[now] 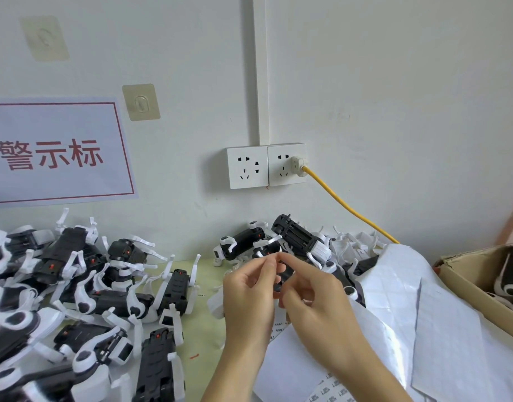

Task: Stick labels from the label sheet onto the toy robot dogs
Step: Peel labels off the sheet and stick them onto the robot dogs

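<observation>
My left hand (246, 294) and my right hand (319, 300) meet above the table's middle and hold one toy robot dog (285, 276) between them. Only a bit of its black body shows between the fingers. The forefinger tips of both hands touch at its top; a label there is too small to make out. Under my wrists lies the label sheet (332, 387) with rows of small printed labels. More black-and-white toy dogs lie heaped at the left (110, 288) and against the wall behind my hands (296, 239).
Empty white backing sheets (400, 294) are piled at the right. A cardboard box (464, 274) at the far right holds more dogs. A yellow cable (345, 204) runs from the wall socket (287, 163) down behind the sheets. A stray label (202, 295) lies on the green tabletop.
</observation>
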The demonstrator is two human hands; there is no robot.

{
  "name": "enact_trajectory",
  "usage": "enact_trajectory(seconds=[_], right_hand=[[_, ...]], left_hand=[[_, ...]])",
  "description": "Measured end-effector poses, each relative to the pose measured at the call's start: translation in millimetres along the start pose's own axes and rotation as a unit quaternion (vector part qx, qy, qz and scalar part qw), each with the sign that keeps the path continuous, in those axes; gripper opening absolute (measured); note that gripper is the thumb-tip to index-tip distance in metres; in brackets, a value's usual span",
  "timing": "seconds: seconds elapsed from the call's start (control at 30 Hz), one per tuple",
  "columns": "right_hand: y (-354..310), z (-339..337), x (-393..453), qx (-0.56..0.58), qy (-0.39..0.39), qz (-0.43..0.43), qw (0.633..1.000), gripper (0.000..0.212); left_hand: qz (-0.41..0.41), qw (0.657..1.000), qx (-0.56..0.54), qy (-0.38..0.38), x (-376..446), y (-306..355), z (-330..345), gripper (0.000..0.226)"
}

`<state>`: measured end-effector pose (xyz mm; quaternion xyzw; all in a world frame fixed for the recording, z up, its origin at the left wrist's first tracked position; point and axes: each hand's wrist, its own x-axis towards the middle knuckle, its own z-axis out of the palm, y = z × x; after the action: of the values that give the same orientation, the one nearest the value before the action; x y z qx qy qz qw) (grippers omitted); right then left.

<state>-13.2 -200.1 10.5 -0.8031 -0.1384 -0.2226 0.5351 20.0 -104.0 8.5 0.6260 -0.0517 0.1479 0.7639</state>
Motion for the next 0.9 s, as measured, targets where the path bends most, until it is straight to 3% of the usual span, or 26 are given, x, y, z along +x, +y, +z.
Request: enact_trajectory(seconds=[0.1, 0.2, 0.3, 0.4, 0.47, 0.6, 0.67, 0.8, 0.9], right_hand=[[5.3, -3.6, 1.4, 0.008, 0.049, 0.045, 0.998, 0.038], [11.8, -13.6, 3.8, 0.028, 0.076, 0.097, 0.992, 0.026], [16.4, -23.2, 5.3, 0.058, 0.06, 0.141, 0.986, 0.018], [20.0, -28.0, 5.1, 0.049, 0.028, 0.164, 0.985, 0.011], [21.4, -28.5, 5.3, 0.047, 0.007, 0.169, 0.984, 0.007], [23.6, -26.2, 6.1, 0.031, -0.008, 0.141, 0.989, 0.006], [24.7, -25.4, 6.9, 0.024, -0.005, 0.118, 0.993, 0.008], [25.5, -25.5, 8.5, 0.032, -0.003, 0.089, 0.996, 0.009], [27.1, -25.1, 9.3, 0.054, -0.004, 0.081, 0.995, 0.01]], left_hand=[[0.079, 0.99, 0.118, 0.024, 2.3, -1.4, -8.5, 0.028], [0.155, 0.937, 0.306, 0.07, 8.8, -1.5, -24.5, 0.034], [0.105, 0.876, 0.471, -0.008, 11.2, -6.6, -35.8, 0.047], [0.049, 0.766, 0.631, -0.109, 9.1, -13.3, -36.6, 0.055], [0.057, 0.747, 0.654, -0.11, 9.0, -14.7, -35.5, 0.052], [0.102, 0.786, 0.609, -0.039, 10.1, -10.7, -35.9, 0.036], [0.097, 0.845, 0.526, -0.024, 8.7, -8.3, -34.7, 0.031], [0.001, 0.955, 0.294, -0.034, 5.8, -2.4, -25.5, 0.03], [-0.074, 0.981, 0.166, -0.069, 5.2, -3.5, -20.9, 0.033]])
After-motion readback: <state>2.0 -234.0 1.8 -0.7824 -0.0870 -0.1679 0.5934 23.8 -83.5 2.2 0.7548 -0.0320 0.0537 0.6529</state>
